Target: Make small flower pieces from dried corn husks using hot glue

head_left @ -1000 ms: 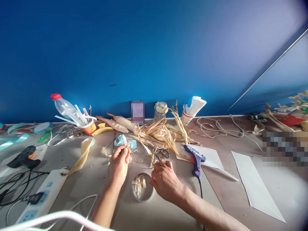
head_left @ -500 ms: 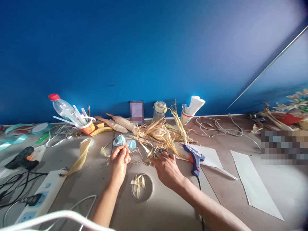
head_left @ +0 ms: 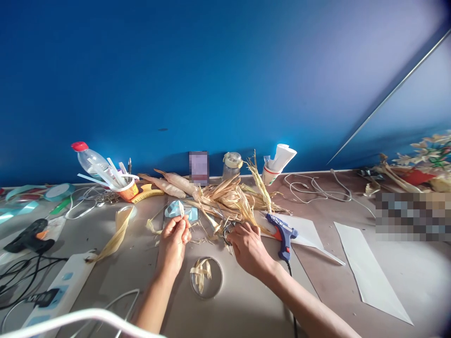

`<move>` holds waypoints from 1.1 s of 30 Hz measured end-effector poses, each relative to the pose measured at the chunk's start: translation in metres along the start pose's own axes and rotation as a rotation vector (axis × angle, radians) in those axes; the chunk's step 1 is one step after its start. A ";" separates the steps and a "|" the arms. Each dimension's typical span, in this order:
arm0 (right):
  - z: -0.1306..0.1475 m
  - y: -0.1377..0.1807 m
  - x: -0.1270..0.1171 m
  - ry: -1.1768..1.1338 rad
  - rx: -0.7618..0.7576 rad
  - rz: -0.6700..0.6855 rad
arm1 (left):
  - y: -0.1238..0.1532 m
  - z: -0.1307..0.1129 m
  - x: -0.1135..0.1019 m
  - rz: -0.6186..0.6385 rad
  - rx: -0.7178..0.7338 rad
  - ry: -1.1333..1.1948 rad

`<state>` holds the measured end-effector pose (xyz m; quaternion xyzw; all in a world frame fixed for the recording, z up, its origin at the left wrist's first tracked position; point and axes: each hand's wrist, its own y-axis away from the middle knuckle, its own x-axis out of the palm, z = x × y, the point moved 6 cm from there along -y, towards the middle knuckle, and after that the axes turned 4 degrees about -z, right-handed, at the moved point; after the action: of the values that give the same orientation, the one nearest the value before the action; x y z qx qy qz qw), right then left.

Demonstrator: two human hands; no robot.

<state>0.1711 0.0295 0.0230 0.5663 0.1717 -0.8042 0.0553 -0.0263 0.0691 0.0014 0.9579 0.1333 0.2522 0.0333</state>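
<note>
My left hand is closed in a pinch, with a small pale piece of corn husk standing up from its fingertips. Behind that piece lies a light-blue object on the table. My right hand curls its fingers at a pair of scissors, whose dark handle loop shows left of the knuckles; the fingertips are partly hidden. Dry corn husks are heaped just beyond both hands. Nearer to me, a round clear dish has cut husk strips inside.
A blue glue gun lies right of my right hand, its cord trailing forward. White sheets lie further right. At left are a power strip, a twisted husk and a cup of white sticks. A lidded jar stands behind.
My right hand has shifted slightly right, and the scissors' handle loop now shows more plainly beside it. My left hand keeps its pinch on the husk piece. The view has tilted slightly.
</note>
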 end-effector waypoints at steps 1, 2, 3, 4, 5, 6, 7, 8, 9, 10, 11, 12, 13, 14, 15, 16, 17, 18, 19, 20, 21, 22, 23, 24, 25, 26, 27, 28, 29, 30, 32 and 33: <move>0.000 -0.002 -0.001 0.002 0.008 -0.023 | 0.000 0.001 0.000 0.003 0.001 -0.003; 0.000 -0.004 -0.001 0.008 0.010 -0.040 | 0.000 0.001 0.000 0.008 0.002 -0.005; 0.001 -0.008 0.001 0.016 0.008 -0.048 | 0.000 0.002 0.001 0.014 0.002 -0.005; 0.002 -0.011 0.004 0.029 0.004 -0.049 | 0.000 0.003 0.002 0.023 -0.001 -0.005; 0.003 -0.015 0.007 0.045 0.001 -0.044 | 0.000 0.004 0.002 0.030 -0.004 -0.006; 0.004 -0.018 0.010 0.062 -0.004 -0.038 | 0.000 0.004 0.003 0.035 -0.009 -0.007; 0.004 -0.021 0.013 0.076 -0.011 -0.034 | 0.001 0.005 0.003 0.037 -0.013 -0.009; 0.004 -0.023 0.014 0.083 -0.020 -0.037 | 0.001 0.005 0.004 0.035 -0.017 -0.014; 0.004 -0.024 0.014 0.079 -0.030 -0.048 | 0.001 0.005 0.004 0.030 -0.019 -0.020; 0.003 -0.025 0.013 0.066 -0.037 -0.070 | 0.001 0.004 0.004 0.024 -0.020 -0.025; 0.001 -0.025 0.009 0.045 -0.035 -0.104 | 0.001 0.004 0.004 0.017 -0.020 -0.029; -0.001 -0.025 0.004 0.021 -0.019 -0.146 | 0.001 0.004 0.004 0.012 -0.020 -0.032; -0.003 -0.024 -0.001 -0.001 0.005 -0.190 | 0.001 0.004 0.004 0.008 -0.019 -0.034; -0.005 -0.023 -0.006 -0.020 0.028 -0.225 | 0.001 0.004 0.004 0.004 -0.018 -0.033; -0.006 -0.022 -0.010 -0.035 0.041 -0.248 | 0.002 0.004 0.004 0.002 -0.017 -0.031; -0.005 -0.022 -0.011 -0.046 0.039 -0.252 | 0.002 0.005 0.004 0.002 -0.018 -0.031; -0.003 -0.021 -0.010 -0.050 0.020 -0.238 | 0.001 0.005 0.003 0.004 -0.020 -0.030; 0.001 -0.021 -0.007 -0.049 -0.008 -0.213 | 0.001 0.006 0.003 0.007 -0.023 -0.027; 0.004 -0.020 -0.002 -0.041 -0.036 -0.184 | 0.001 0.006 0.003 0.013 -0.026 -0.022; 0.007 -0.020 0.003 -0.028 -0.057 -0.158 | 0.001 0.006 0.002 0.020 -0.027 -0.015; 0.009 -0.021 0.009 -0.014 -0.070 -0.136 | 0.001 0.006 0.002 0.025 -0.028 -0.008; 0.010 -0.021 0.014 -0.001 -0.074 -0.123 | 0.000 0.005 0.002 0.027 -0.028 -0.002; 0.010 -0.023 0.017 0.007 -0.073 -0.121 | 0.000 0.004 0.001 0.026 -0.025 0.004; 0.009 -0.024 0.019 0.009 -0.065 -0.129 | -0.001 0.002 0.001 0.023 -0.021 0.006; 0.007 -0.026 0.018 0.003 -0.050 -0.149 | -0.001 0.000 0.001 0.017 -0.013 0.005; 0.004 -0.027 0.015 -0.010 -0.027 -0.177 | -0.002 -0.002 0.001 0.010 -0.004 0.004; 0.002 -0.029 0.011 -0.030 -0.003 -0.206 | -0.002 -0.004 0.001 0.004 0.006 0.002; -0.001 -0.029 0.007 -0.053 0.013 -0.226 | -0.002 -0.006 0.001 -0.002 0.015 -0.001; -0.002 -0.029 0.003 -0.074 0.012 -0.228 | -0.002 -0.006 0.001 -0.006 0.019 -0.005; -0.001 -0.028 0.001 -0.086 -0.008 -0.208 | -0.002 -0.007 0.002 -0.008 0.020 -0.007; 0.003 -0.023 0.002 -0.073 -0.091 -0.109 | -0.001 -0.006 0.002 -0.001 0.010 -0.009; 0.004 -0.019 0.004 -0.050 -0.133 -0.053 | -0.001 -0.005 0.003 0.006 0.005 -0.008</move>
<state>0.1608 0.0463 0.0250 0.5364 0.2380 -0.8062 0.0757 -0.0266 0.0705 0.0066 0.9593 0.1311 0.2482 0.0306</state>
